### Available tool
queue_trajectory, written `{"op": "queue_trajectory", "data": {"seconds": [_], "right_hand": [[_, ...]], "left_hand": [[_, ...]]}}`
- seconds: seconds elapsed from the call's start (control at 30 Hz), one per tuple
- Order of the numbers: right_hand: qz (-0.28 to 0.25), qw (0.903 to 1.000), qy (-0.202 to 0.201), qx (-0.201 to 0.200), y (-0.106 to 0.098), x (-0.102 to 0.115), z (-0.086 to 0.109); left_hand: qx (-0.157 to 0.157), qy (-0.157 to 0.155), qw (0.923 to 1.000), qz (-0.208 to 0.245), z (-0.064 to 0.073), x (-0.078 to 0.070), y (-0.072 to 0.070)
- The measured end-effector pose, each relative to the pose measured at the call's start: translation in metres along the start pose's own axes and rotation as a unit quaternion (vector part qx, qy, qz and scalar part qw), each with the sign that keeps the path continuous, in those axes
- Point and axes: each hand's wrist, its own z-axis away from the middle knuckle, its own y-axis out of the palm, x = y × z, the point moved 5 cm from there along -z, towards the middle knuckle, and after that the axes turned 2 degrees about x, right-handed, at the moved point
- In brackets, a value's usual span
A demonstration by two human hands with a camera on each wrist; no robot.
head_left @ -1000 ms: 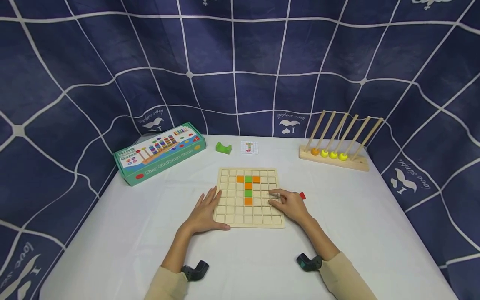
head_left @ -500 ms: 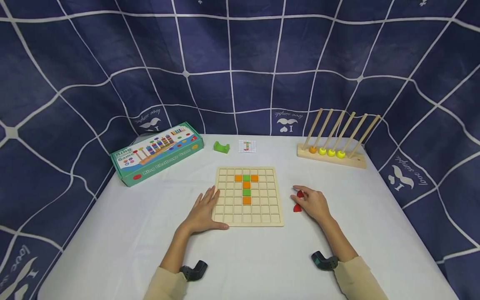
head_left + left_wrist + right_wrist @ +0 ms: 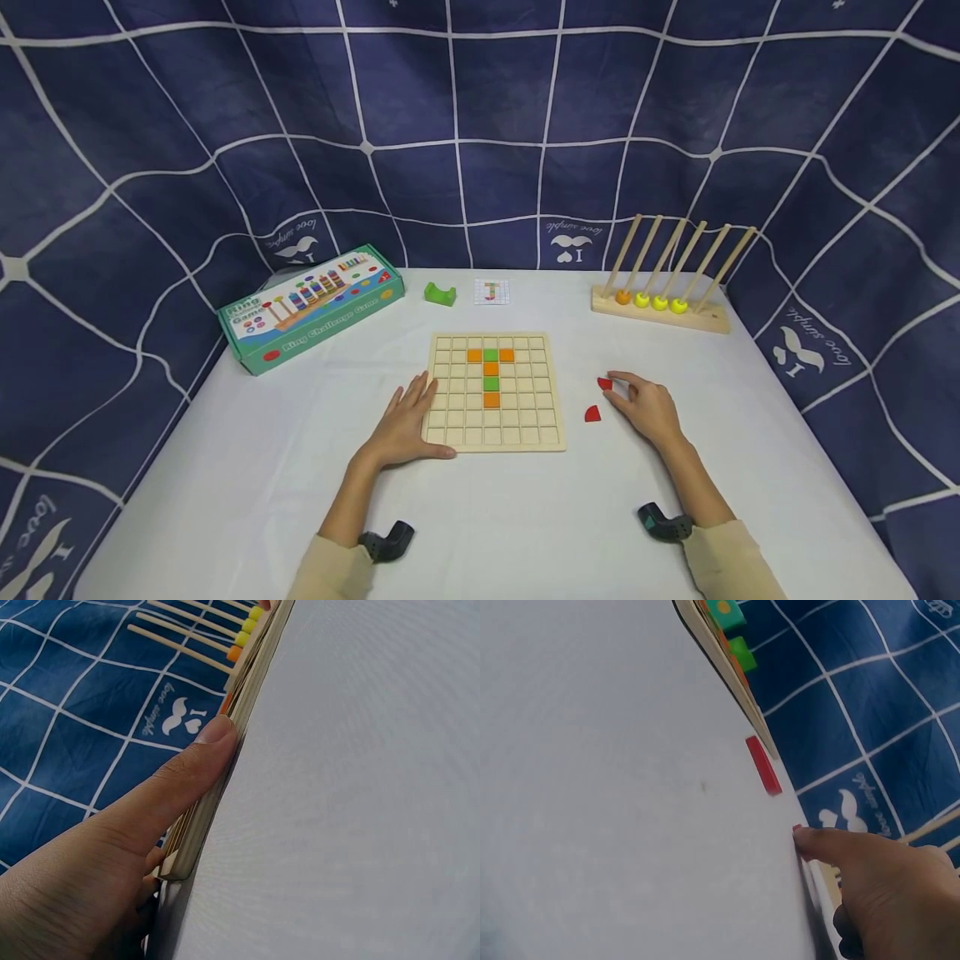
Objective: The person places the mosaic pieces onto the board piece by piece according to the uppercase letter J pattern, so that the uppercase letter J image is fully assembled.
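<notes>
- Red quarter-piece (image 3: pixel 604 384) is lying on the white table (image 3: pixel 480 517), to the right of the grid board (image 3: pixel 520 417) and apart from it.
- Right hand (image 3: pixel 651 411) is pinching this piece between thumb and index finger; whether it is lifting clear of the cloth, the views are not showing.
- Key relation: the board is lying to the left of the pinched piece, with the second red quarter-piece (image 3: pixel 592 413) sitting between, nearer the person and just off the board's right edge.
- Long axis: quarter-rounds are offering no clear one; the fingertips are partly hiding the pinched piece, so its turn is hard to read.
- Nearer hand: the right, already touching; the left is staying across the board, well apart from both red pieces.
- Left hand (image 3: pixel 405 427) is resting spread and grasping nothing, fingers over the board's left edge, thumb along its near edge.
- On the board, orange and green tiles (image 3: pixel 491 384) are forming a row of three with a stem below.
- Beyond the board, a pattern card (image 3: pixel 491 292) is lying flat.
</notes>
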Motion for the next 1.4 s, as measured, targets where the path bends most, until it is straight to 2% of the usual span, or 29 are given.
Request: {"op": "queue_trajectory", "data": {"seconds": [0.3, 0.43, 0.73, 0.97, 1.17, 1.4], "right_hand": [[0.0, 0.9998, 0.018, -0.006, -0.003, -0.007, -0.001], [-0.01, 0.9996, 0.027, 0.005, 0.001, -0.007, -0.004], [-0.036, 0.9985, 0.008, 0.04, 0.013, 0.0, -0.011], [-0.038, 0.9985, -0.007, 0.038, 0.014, 0.005, -0.013], [-0.065, 0.9956, -0.056, 0.036, 0.019, 0.03, -0.015], [-0.1, 0.9828, -0.13, 0.085, 0.044, 0.083, -0.017]], "left_hand": [[0.002, 0.0, 1.0, -0.004, 0.0, 0.001, 0.001], [0.004, -0.003, 1.0, -0.008, 0.0, 0.001, 0.0], [0.002, 0.0, 1.0, -0.001, 0.0, -0.001, 0.0], [0.0, -0.002, 1.0, 0.003, 0.001, -0.001, -0.001], [-0.002, -0.001, 1.0, 0.005, 0.001, -0.001, -0.001], [0.003, -0.008, 1.0, 0.003, 0.0, 0.001, 0.0]]}}
